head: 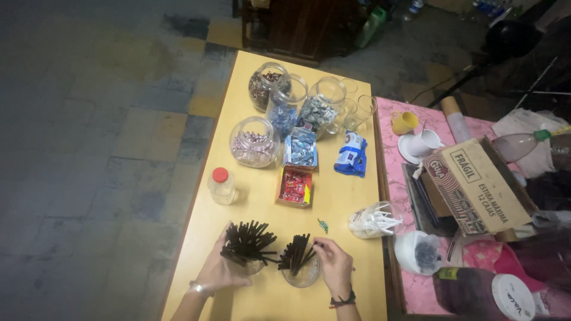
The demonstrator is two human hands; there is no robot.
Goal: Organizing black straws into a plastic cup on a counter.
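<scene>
1. My left hand (217, 274) is wrapped around a clear glass (247, 267) near the worktop's near edge; the glass is packed with black straws (248, 241) that fan out over its rim.
2. My right hand (334, 266) pinches the tip of one straw from a second bunch of black straws (297, 252), which stands in a second clear glass (303, 274) just beside the first.
3. Packages on the yellow worktop (262, 202): an open red box of wrapped sweets (295, 186) at the middle, an open blue box of wrapped sweets (301, 148) touching its far side, and a crumpled blue packet (351, 154) toward the right edge.
4. Toward the far edge, four round glass jars of wrapped sweets: a pink-filled jar (254, 142), a dark-filled jar (266, 85), a blue-filled jar (284, 107) and a grey-blue-filled jar (321, 107). Two empty glasses (360, 110) stand beside them.
5. A small clear bottle with a red cap (222, 185) sits near the left edge; a clear bag of white pieces (373, 221) lies at the right edge.
6. On the adjoining pink table (392, 160): a yellow mug (404, 122), a white cup on a saucer (421, 144) and a brown printed cardboard box (479, 184).
7. The far right is dim and cluttered; I cannot make out much there.
</scene>
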